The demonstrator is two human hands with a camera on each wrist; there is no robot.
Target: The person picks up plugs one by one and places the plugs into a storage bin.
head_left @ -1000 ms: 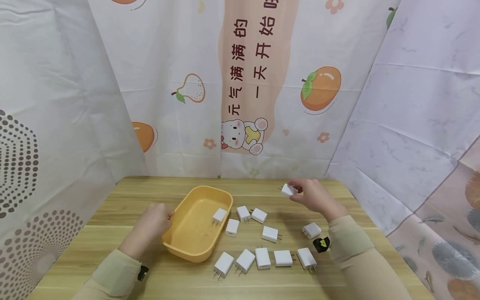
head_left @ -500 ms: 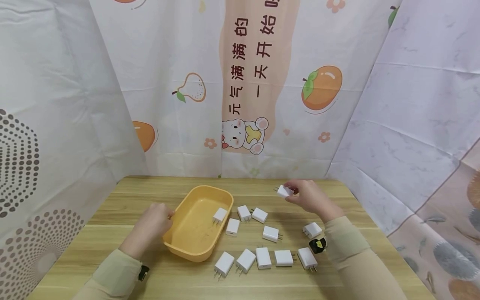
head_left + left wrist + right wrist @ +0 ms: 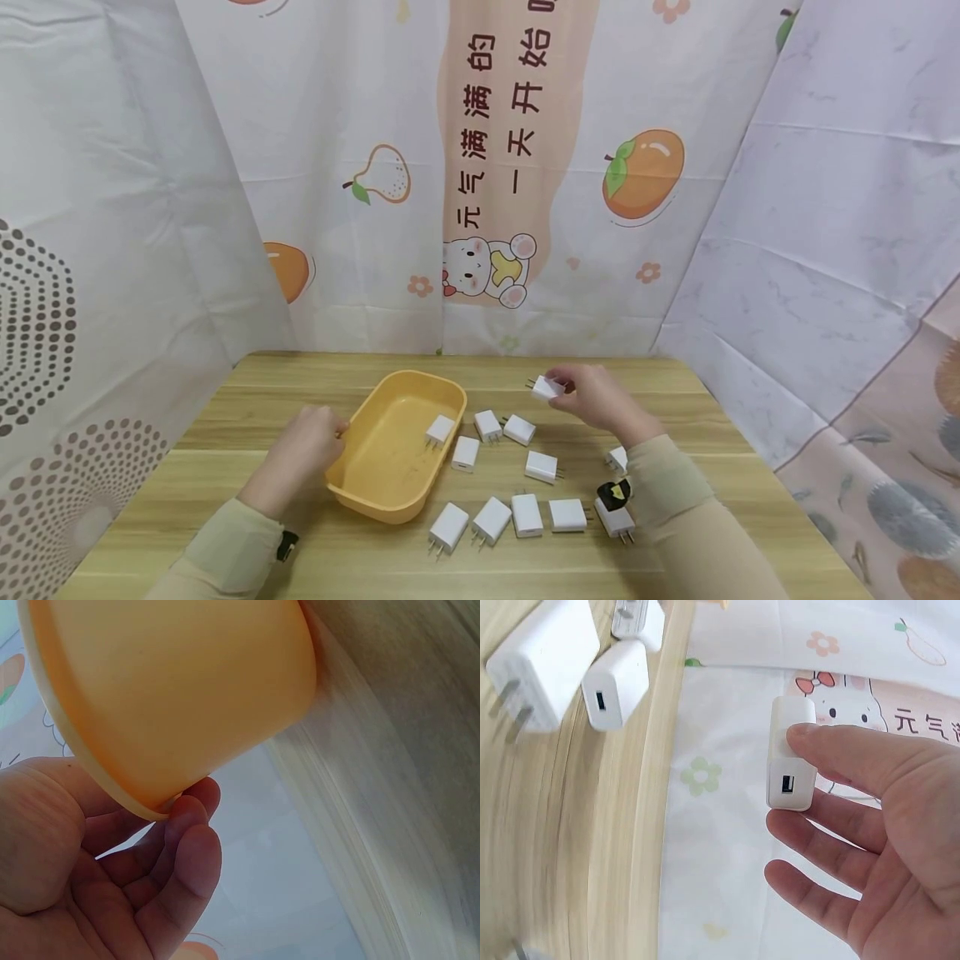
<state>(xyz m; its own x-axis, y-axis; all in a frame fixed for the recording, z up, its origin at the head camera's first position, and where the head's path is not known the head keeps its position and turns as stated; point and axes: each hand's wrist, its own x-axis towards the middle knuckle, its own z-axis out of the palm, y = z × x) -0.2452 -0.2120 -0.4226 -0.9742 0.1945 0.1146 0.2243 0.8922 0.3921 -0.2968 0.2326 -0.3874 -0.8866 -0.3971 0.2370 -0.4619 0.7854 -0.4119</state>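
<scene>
Pinching tub [image 3: 378,446] left, charger [image 3: 545,388] right, the hands [image 3: 307,442] [image 3: 597,400] hold both; only the right wrist view shows the charger's port [image 3: 787,784].

Behind the wood-grain tabletop [image 3: 337,558] hangs a white curtain [image 3: 337,83] printed with an orange persimmon [image 3: 643,177], brown Chinese characters [image 3: 474,143] and a cartoon animal [image 3: 470,271]; a marble-veined curtain [image 3: 840,150] hangs right, a dot-patterned curtain [image 3: 142,275] left.
</scene>
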